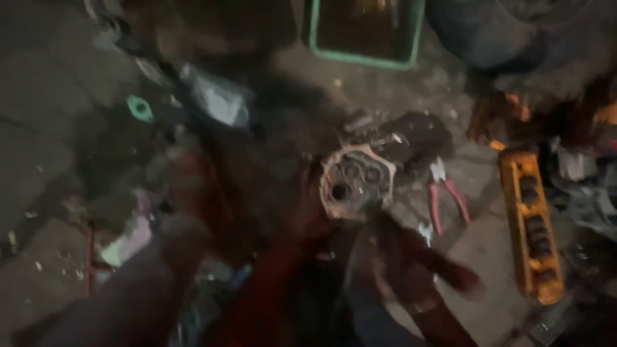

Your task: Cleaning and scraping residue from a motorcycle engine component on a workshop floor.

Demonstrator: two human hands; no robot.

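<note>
The view is dark and blurred. A round, rusty metal part with several holes in its face stands at the centre, on a dark block. My left hand wraps the part's lower left side and holds it. My right hand is just below and to the right of the part, smeared by motion, its fingers stretched out to the right with nothing in them. Red-handled pliers lie on the ground right of the part, close to my right hand.
A yellow push-button control box lies at the right. A green tray sits at the top, with a crumpled plastic bag and a green gasket at the upper left. Scraps litter the concrete floor.
</note>
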